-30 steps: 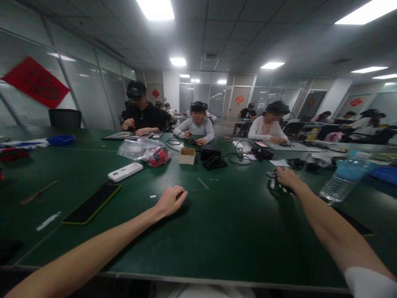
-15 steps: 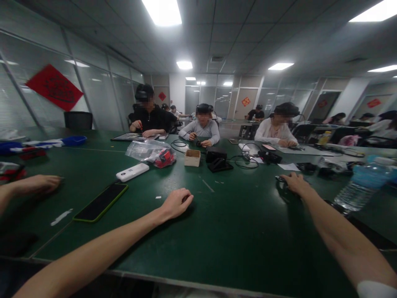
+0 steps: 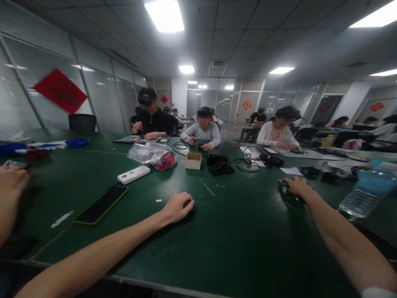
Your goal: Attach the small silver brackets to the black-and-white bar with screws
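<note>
My left hand rests on the green table with its fingers curled inward. A dark spot shows between thumb and fingers; whether it is a thing or shadow I cannot make out. Farther to the right, my right hand lies low over the table, its fingers closed around a small dark object with a greyish end. The hand covers most of that object, so its kind is unclear. Left of my left forearm lies a phone with a green edge, beside a white power bank.
A small open box, a black stand and a clear bag with red items stand ahead. At right is a water bottle. Another person's hand reaches in at left. Several people sit across the table.
The view has tilted slightly up. The other person's hand at left has moved back toward the left edge, onto a red and dark item. My hands stay nearly in place.
</note>
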Available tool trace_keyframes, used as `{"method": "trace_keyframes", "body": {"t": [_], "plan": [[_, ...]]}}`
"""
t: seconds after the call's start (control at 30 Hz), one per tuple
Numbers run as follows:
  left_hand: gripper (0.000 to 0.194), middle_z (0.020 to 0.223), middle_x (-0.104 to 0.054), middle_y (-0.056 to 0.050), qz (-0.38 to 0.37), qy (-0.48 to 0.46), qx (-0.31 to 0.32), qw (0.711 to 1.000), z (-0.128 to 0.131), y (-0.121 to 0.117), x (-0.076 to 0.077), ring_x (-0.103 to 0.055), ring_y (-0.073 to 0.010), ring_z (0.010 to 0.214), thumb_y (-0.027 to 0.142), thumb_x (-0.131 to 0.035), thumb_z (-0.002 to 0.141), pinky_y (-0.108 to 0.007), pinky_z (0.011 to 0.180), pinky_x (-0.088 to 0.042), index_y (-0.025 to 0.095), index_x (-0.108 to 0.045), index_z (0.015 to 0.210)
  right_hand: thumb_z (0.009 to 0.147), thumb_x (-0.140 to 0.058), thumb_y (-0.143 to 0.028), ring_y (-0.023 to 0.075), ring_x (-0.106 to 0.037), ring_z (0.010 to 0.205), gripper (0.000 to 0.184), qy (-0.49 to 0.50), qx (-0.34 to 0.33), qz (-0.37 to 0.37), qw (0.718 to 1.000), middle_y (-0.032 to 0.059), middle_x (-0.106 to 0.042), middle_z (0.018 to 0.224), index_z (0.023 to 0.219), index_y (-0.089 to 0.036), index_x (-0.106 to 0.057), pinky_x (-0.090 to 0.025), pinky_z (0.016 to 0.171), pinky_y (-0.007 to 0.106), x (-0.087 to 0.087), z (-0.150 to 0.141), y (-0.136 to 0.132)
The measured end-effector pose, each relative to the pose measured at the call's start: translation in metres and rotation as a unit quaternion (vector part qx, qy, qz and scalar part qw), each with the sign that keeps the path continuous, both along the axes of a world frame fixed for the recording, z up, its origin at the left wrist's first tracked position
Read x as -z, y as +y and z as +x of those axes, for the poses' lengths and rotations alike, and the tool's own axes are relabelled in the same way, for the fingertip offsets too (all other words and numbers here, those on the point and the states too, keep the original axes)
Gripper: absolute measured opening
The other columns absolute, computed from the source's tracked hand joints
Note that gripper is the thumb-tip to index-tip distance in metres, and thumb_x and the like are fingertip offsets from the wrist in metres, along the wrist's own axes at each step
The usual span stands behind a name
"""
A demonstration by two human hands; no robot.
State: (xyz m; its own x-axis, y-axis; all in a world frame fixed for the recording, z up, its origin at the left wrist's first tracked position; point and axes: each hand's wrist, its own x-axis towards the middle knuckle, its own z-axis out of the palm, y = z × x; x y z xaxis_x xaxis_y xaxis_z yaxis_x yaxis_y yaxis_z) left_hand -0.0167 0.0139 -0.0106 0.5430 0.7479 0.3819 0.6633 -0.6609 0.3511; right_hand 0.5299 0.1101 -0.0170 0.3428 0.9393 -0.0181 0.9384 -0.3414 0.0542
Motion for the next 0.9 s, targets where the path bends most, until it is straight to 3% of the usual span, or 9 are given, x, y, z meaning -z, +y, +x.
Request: {"method": "trace_keyframes", "body": {"t": [0.13,0.33,0.53,0.7,0.9], "plan": [[0.022,0.074,-0.061,-0.004,-0.002,0.004,0.000,1.000,0.0001,-0.0006,-0.0001,-0.055,-0.0150,0.067,0.025,-0.044,0.088,-0.025,0.064,-0.041,0.016,-0.062,0.078,0.079,-0.047,-0.012,0.0400,-0.036,0.119,0.049,-0.001,0.004,-0.001,1.000,0.0196,-0.040,0.129,0.126,-0.026,-0.050,-0.037,0.085,0.049,0.0008,-0.0002,0.0036],[0.022,0.074,-0.061,-0.004,-0.003,0.009,-0.002,1.000,0.0007,-0.0028,-0.0029,-0.055,-0.0148,0.066,0.025,-0.044,0.087,-0.025,0.062,-0.040,0.016,-0.062,0.079,0.078,-0.047,-0.013,0.0381,-0.038,0.119,0.057,-0.011,0.001,0.020,1.000,0.0182,-0.038,0.131,0.133,-0.027,-0.039,-0.039,0.086,0.049,0.0034,-0.0002,-0.0027],[0.021,0.073,-0.061,-0.004,-0.007,0.009,-0.007,1.000,0.0016,-0.0050,-0.0057,-0.055,-0.0150,0.065,0.025,-0.045,0.086,-0.024,0.061,-0.040,0.016,-0.062,0.079,0.079,-0.046,-0.012,0.0392,-0.037,0.120,0.052,-0.008,-0.002,0.005,1.000,0.0169,-0.040,0.130,0.128,-0.029,-0.047,-0.038,0.088,0.050,0.0052,0.0019,0.0004],[0.019,0.074,-0.062,-0.004,-0.004,0.014,-0.002,1.000,0.0017,-0.0048,-0.0053,-0.056,-0.0151,0.064,0.024,-0.047,0.086,-0.025,0.062,-0.041,0.016,-0.063,0.080,0.079,-0.047,-0.012,0.0396,-0.037,0.121,0.059,-0.014,0.008,0.017,1.000,0.0189,-0.037,0.133,0.135,-0.027,-0.037,-0.040,0.086,0.049,0.0061,0.0026,0.0010],[0.018,0.075,-0.062,-0.004,-0.006,0.016,0.001,1.000,0.0018,-0.0057,-0.0059,-0.056,-0.0150,0.065,0.023,-0.047,0.086,-0.025,0.062,-0.041,0.016,-0.063,0.081,0.081,-0.046,-0.014,0.0391,-0.038,0.120,0.053,-0.013,-0.001,0.010,1.000,0.0177,-0.040,0.132,0.131,-0.030,-0.045,-0.040,0.085,0.049,0.0087,0.0060,0.0022]]}}
